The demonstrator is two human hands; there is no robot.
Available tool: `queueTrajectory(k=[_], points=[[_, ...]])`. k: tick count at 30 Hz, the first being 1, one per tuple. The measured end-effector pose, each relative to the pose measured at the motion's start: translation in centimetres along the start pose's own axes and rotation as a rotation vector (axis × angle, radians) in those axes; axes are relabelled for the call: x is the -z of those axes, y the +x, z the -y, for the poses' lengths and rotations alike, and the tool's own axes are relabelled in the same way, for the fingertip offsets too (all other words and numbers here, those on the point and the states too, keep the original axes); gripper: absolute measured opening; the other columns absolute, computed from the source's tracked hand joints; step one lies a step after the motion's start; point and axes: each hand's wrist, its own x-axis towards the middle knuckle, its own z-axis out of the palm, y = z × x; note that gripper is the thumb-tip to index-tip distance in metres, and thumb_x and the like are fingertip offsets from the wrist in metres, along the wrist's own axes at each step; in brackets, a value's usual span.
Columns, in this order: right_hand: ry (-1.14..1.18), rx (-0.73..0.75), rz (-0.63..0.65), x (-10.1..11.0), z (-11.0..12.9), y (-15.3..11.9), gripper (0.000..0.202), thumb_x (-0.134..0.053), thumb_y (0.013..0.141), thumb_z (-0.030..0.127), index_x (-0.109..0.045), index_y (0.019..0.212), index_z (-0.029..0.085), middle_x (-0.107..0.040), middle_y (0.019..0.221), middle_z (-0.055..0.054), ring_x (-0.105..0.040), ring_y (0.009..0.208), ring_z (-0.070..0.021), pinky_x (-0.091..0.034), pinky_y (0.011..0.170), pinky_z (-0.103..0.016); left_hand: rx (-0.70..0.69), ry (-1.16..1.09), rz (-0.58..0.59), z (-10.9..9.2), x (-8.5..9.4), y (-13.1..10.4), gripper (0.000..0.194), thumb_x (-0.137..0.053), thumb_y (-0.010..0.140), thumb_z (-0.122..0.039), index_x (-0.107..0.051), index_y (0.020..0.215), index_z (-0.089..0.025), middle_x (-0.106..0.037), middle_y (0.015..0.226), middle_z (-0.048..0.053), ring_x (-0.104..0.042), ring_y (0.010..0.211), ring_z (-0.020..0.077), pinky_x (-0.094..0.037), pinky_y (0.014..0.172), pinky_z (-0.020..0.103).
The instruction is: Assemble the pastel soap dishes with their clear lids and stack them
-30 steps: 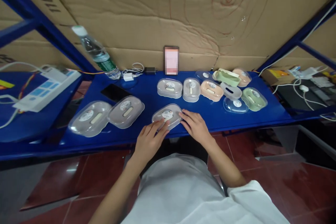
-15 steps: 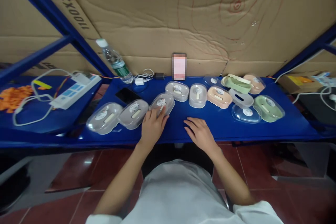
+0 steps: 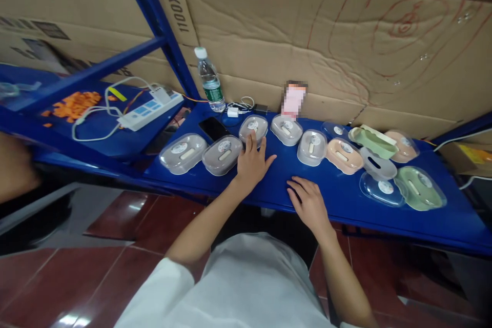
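My left hand (image 3: 251, 163) has its fingers spread, their tips on the near part of a grey box with a clear lid (image 3: 253, 129). Two more grey boxes (image 3: 183, 152) (image 3: 222, 155) lie to its left. Beyond my hands sit another grey box (image 3: 286, 129) and one (image 3: 312, 147) nearer my right hand. My right hand (image 3: 308, 200) rests on the blue table, fingers apart, holding nothing. Farther right are a peach box (image 3: 345, 156), a grey part with a slot (image 3: 378, 164), a clear lid (image 3: 382, 189) and a green box (image 3: 421, 188).
A water bottle (image 3: 210, 82), a dark phone (image 3: 214, 128) and a white charger (image 3: 232, 112) are at the back left. A lit phone (image 3: 294, 98) leans on the cardboard (image 3: 261, 25). A power strip (image 3: 149, 111) lies on the left table; a person's arm (image 3: 15, 169) shows at far left.
The view has turned. My left hand has pushed the third grey box away towards the back, and its fingers are more spread. My right hand stays at the table's front.
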Motion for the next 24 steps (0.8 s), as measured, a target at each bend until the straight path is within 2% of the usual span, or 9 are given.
queueTrajectory(k=[3,6,8,10,14,16,18,21,24], points=[[-0.006,-0.005,-0.003,0.2,0.2,0.2,0.033,-0.05,0.112,0.036,-0.074,0.13,0.025,-0.074,0.134,-0.011,-0.069,0.124,-0.0291,-0.054,0.105,-0.05,0.02,-0.028,0.036,-1.1,0.6,1.9,0.07,-0.065,0.103,-0.038,-0.045,0.161,-0.006,-0.02,0.174,0.036,-0.032,0.158,0.0555,-0.057,0.104,0.065],[-0.017,-0.008,0.002,0.3,0.4,0.2,0.034,-0.049,0.112,0.036,-0.075,0.13,0.025,-0.074,0.134,-0.011,-0.069,0.124,-0.0287,-0.055,0.104,-0.049,-0.093,-0.048,-0.029,-1.1,2.4,1.7,0.065,-0.064,0.102,-0.031,-0.045,0.162,-0.014,-0.017,0.178,0.028,-0.03,0.161,0.0493,-0.053,0.11,0.062],[-0.045,0.002,0.007,0.4,0.6,0.3,0.033,-0.048,0.112,0.035,-0.075,0.129,0.025,-0.075,0.133,-0.011,-0.069,0.123,-0.0286,-0.055,0.102,-0.049,-0.13,-0.049,-0.106,0.1,4.0,0.2,0.062,-0.06,0.104,-0.03,-0.046,0.162,-0.019,-0.02,0.178,0.023,-0.031,0.162,0.0457,-0.044,0.119,0.064],[-0.094,0.03,0.006,0.6,0.8,0.7,0.032,-0.049,0.112,0.033,-0.077,0.125,0.025,-0.076,0.129,-0.01,-0.07,0.119,-0.0284,-0.055,0.099,-0.047,-0.096,-0.027,-0.152,2.0,5.5,-1.9,0.059,-0.056,0.104,-0.028,-0.046,0.162,-0.02,-0.028,0.177,0.022,-0.035,0.16,0.0451,-0.037,0.123,0.067],[-0.201,0.1,-0.03,1.5,0.3,4.1,0.03,-0.049,0.111,0.031,-0.077,0.12,0.023,-0.077,0.125,-0.009,-0.07,0.118,-0.0286,-0.052,0.1,-0.047,0.061,0.083,-0.157,6.3,7.1,-5.4,0.056,-0.055,0.101,-0.026,-0.05,0.155,-0.012,-0.046,0.165,0.027,-0.05,0.149,0.0473,-0.044,0.116,0.067],[-0.259,0.105,-0.036,1.9,-0.5,7.3,0.033,-0.048,0.111,0.031,-0.075,0.127,0.021,-0.075,0.132,-0.012,-0.067,0.125,-0.0313,-0.05,0.105,-0.051,0.095,0.115,-0.133,7.3,7.0,-6.2,0.049,-0.055,0.1,-0.027,-0.058,0.147,-0.011,-0.057,0.154,0.027,-0.058,0.137,0.0472,-0.051,0.106,0.064],[-0.332,0.084,-0.017,1.8,-1.7,11.0,0.038,-0.05,0.109,0.031,-0.069,0.138,0.017,-0.068,0.143,-0.018,-0.061,0.134,-0.0362,-0.046,0.111,-0.056,0.081,0.114,-0.121,7.4,6.5,-6.4,0.043,-0.055,0.1,-0.029,-0.063,0.139,-0.013,-0.065,0.143,0.025,-0.064,0.126,0.0453,-0.054,0.098,0.061],[-0.444,0.029,0.089,1.0,-3.1,15.5,0.051,-0.06,0.103,0.028,-0.058,0.151,0.01,-0.057,0.155,-0.026,-0.052,0.144,-0.0441,-0.039,0.117,-0.065,0.007,0.084,-0.156,6.3,5.2,-6.0,0.042,-0.055,0.103,-0.035,-0.064,0.139,-0.018,-0.068,0.14,0.023,-0.064,0.121,0.0419,-0.054,0.094,0.057],[-0.496,0.0,0.177,-0.2,-3.4,17.3,0.052,-0.06,0.101,0.024,-0.058,0.15,0.008,-0.063,0.147,-0.027,-0.054,0.142,-0.0447,-0.037,0.119,-0.065,-0.032,0.063,-0.2,5.1,3.9,-4.7,0.048,-0.054,0.103,-0.036,-0.06,0.146,-0.017,-0.065,0.144,0.023,-0.062,0.124,0.0413,-0.053,0.095,0.056]])
